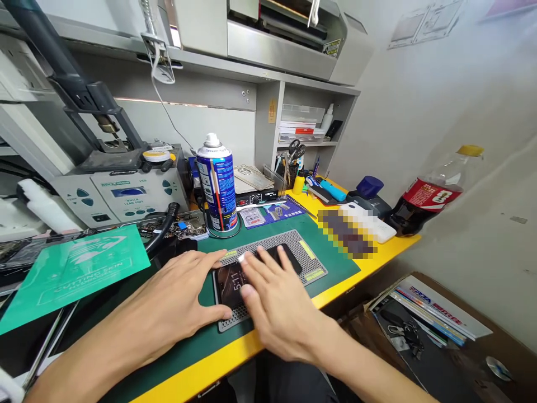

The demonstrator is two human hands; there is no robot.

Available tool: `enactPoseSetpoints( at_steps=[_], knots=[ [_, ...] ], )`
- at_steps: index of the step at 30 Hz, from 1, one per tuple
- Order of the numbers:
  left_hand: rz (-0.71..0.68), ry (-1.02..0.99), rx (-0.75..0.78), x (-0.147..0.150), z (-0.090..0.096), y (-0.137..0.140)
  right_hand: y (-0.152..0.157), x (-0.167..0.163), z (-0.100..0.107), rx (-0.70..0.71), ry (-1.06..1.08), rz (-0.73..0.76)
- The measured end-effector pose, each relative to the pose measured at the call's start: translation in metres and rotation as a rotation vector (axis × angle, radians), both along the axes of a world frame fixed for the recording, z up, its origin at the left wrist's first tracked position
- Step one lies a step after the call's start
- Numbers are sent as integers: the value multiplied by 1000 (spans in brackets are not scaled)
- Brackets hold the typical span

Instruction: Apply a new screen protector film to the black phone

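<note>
A smartphone (229,284) lies face up on a grey perforated mat (314,263), its lit screen reading 5:11. Over the middle of the screen my right hand (274,296) lies flat, fingers stretched and slightly apart, hiding part of the phone. A small white patch shows at one of its fingertips; I cannot tell what it is. My left hand (180,291) rests at the mat's left end, thumb and index finger spread wide around the phone's near-left end. Its thumb tip touches the mat, and its other fingers are partly hidden.
A blue spray can (218,187) stands behind the mat. At left are a rework station (130,196) and a green cutting-skin sheet (79,268). Along the yellow table edge (201,372), toward the right, sit a white phone (377,226) and a cola bottle (432,193). A cardboard box (495,341) stands below.
</note>
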State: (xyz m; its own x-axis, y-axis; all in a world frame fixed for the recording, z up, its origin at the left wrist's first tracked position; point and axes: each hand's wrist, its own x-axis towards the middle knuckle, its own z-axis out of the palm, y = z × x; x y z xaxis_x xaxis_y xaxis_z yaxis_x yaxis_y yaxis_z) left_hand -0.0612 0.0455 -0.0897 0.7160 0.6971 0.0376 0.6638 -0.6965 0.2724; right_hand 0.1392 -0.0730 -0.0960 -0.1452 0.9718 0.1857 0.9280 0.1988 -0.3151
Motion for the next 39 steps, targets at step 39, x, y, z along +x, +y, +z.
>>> enactPoseSetpoints(
  at_steps=[39],
  knots=[
    [-118, 53, -82, -4, 30, -11, 19, 6, 11, 25, -178, 292]
  ],
)
